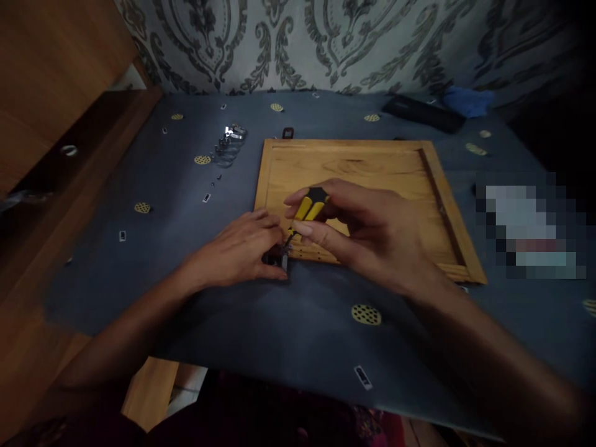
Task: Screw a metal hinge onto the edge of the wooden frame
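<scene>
A wooden panel point(372, 167) with a raised frame lies flat on a dark grey cloth point(261, 323). My right hand point(367, 233) is closed around a yellow-and-black screwdriver point(310, 208), its tip angled down to the panel's near left corner. My left hand point(239, 251) rests at that corner, fingers pinched on a small dark metal fitting point(279, 256) that is partly hidden under them.
A cluster of shiny metal hardware point(229, 146) and small screws lies at the back left. A small black part point(287, 133) sits behind the panel. A dark flat case point(423, 113) and blue cloth point(468, 100) are at the back right. Wooden furniture point(51, 93) stands at left.
</scene>
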Tool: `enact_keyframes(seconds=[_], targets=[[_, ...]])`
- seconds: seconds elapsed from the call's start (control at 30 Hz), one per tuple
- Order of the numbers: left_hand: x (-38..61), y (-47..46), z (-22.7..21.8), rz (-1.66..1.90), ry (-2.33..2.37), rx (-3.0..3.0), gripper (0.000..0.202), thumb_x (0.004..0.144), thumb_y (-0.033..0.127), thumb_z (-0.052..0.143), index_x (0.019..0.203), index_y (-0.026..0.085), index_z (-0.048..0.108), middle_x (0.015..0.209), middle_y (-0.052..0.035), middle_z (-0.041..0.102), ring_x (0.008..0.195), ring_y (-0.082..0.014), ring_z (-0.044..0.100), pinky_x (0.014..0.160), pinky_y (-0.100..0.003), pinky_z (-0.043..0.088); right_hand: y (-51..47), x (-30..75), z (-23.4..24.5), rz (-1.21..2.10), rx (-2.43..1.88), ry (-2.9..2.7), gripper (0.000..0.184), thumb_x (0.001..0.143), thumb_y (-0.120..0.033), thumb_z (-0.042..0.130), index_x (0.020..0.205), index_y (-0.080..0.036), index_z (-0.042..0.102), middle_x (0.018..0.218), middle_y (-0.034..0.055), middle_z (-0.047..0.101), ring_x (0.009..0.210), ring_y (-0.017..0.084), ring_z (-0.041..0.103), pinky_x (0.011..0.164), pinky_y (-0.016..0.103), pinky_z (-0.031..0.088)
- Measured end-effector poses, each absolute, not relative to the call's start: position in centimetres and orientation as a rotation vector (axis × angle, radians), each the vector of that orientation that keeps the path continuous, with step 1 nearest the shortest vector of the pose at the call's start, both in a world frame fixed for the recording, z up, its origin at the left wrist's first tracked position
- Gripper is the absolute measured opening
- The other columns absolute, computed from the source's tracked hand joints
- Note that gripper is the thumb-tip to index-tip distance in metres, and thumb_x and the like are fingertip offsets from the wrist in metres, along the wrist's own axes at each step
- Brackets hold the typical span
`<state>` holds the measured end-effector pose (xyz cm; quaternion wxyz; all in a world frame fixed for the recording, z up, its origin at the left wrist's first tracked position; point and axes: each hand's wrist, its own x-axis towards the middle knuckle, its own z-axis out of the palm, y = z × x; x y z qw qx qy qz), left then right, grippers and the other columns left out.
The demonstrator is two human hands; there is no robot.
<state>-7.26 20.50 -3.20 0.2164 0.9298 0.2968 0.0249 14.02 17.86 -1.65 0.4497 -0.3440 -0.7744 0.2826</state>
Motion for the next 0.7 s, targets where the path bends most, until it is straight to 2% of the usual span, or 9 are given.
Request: enact_keyframes(seconds=[0.17,0.27,0.43,0.6,0.7], targets=[[-7.4,20.4,-3.2,0.135,0.781,2.540,0.032,0.089,0.042,0.079,0.101,0.016,0.064,0.121,-0.0097,0.066,0.119,-0.0302,0.061,0.107,-0.048,0.046,19.9,13.2,-0.8,0.721,-0.766,-2.070,0.029,0.097,-0.051,0.069,0.085,-0.025,0.064,0.074,-0.0029,0.060,0.065,0.014,0.056,0.057,0.028,0.049],[-7.4,20.4,-3.2,0.154,0.775,2.518,0.031,0.089,0.040,0.079,0.104,0.017,0.064,0.122,-0.0097,0.066,0.123,-0.0315,0.061,0.108,-0.049,0.047,20.3,12.8,-0.9,0.725,-0.767,-2.085,0.032,0.097,-0.052,0.069,0.081,-0.026,0.060,0.072,-0.0031,0.056,0.064,0.014,0.053,0.055,0.029,0.046],[-7.5,20.5,-3.3,0.177,0.761,2.531,0.028,0.090,0.041,0.078,0.097,0.018,0.064,0.125,-0.0096,0.066,0.126,-0.0314,0.058,0.113,-0.050,0.044,20.2,12.7,-1.5,0.766,-0.807,-1.984,0.029,0.096,-0.052,0.071,0.086,-0.025,0.066,0.077,-0.0020,0.061,0.065,0.014,0.056,0.056,0.029,0.048],[-7.6,20.6,-3.6,0.158,0.778,2.527,0.031,0.090,0.045,0.077,0.096,0.018,0.064,0.114,-0.0074,0.068,0.114,-0.0280,0.060,0.106,-0.047,0.046,19.8,13.2,-1.5,0.855,-0.820,-1.889,0.033,0.091,-0.056,0.075,0.086,-0.024,0.067,0.080,-0.0011,0.065,0.064,0.013,0.062,0.055,0.028,0.053],[-7.6,20.6,-3.5,0.120,0.794,2.551,0.033,0.089,0.046,0.078,0.096,0.018,0.064,0.111,-0.0073,0.067,0.113,-0.0284,0.060,0.103,-0.045,0.047,19.5,13.7,-1.2,0.879,-0.795,-1.871,0.033,0.090,-0.054,0.077,0.084,-0.023,0.066,0.079,-0.0018,0.065,0.064,0.013,0.064,0.056,0.027,0.055]])
